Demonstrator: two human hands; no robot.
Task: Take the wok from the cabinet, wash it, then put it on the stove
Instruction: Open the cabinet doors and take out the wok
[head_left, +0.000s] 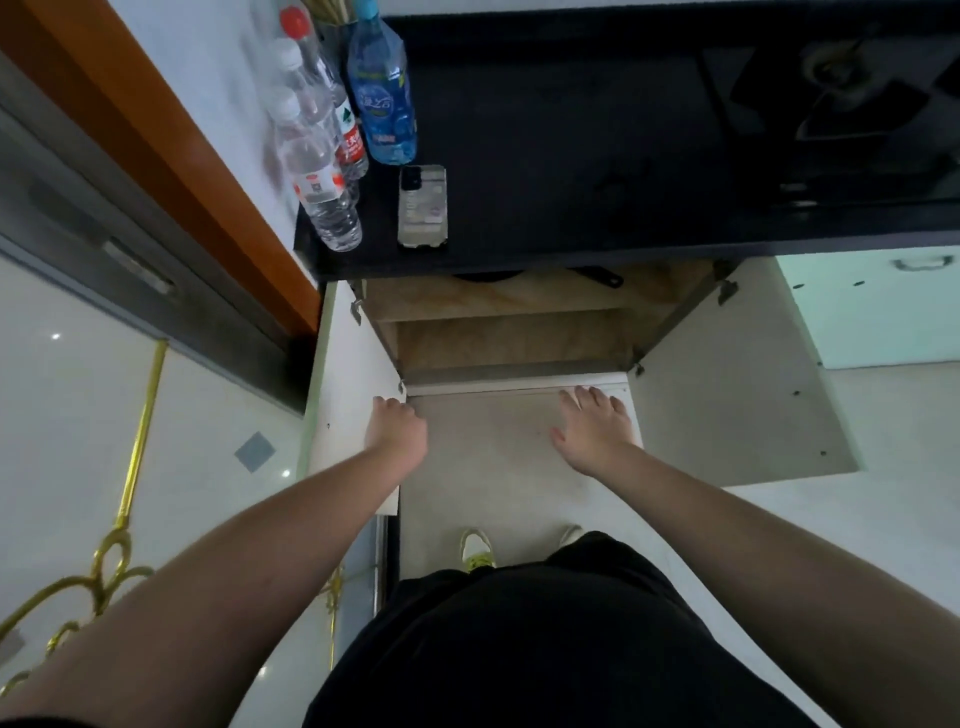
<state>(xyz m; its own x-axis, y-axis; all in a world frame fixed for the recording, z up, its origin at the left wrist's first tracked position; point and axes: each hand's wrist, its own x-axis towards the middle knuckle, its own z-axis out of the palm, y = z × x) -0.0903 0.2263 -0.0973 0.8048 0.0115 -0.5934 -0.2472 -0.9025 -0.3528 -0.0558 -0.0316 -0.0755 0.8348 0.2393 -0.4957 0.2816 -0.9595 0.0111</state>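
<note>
The cabinet (509, 332) under the black counter stands with both doors swung wide. At its top shelf, just below the counter edge, a dark rounded rim of the wok (485, 275) and its black handle (597, 275) peek out; the rest is hidden by the counter. My left hand (396, 428) hangs in front of the cabinet, against the inner face of the left door (353, 364), fingers loosely curled and holding nothing. My right hand (592, 434) is spread flat in front of the lower right corner, beside the right door (727, 374). The black glass stove (831, 93) lies at the counter's right.
Several water bottles (322, 171), a blue bottle (382, 93) and a phone (422, 205) stand on the counter's left end. A closed drawer front with a handle (919, 262) is at right. My feet (478, 548) are on the pale floor below.
</note>
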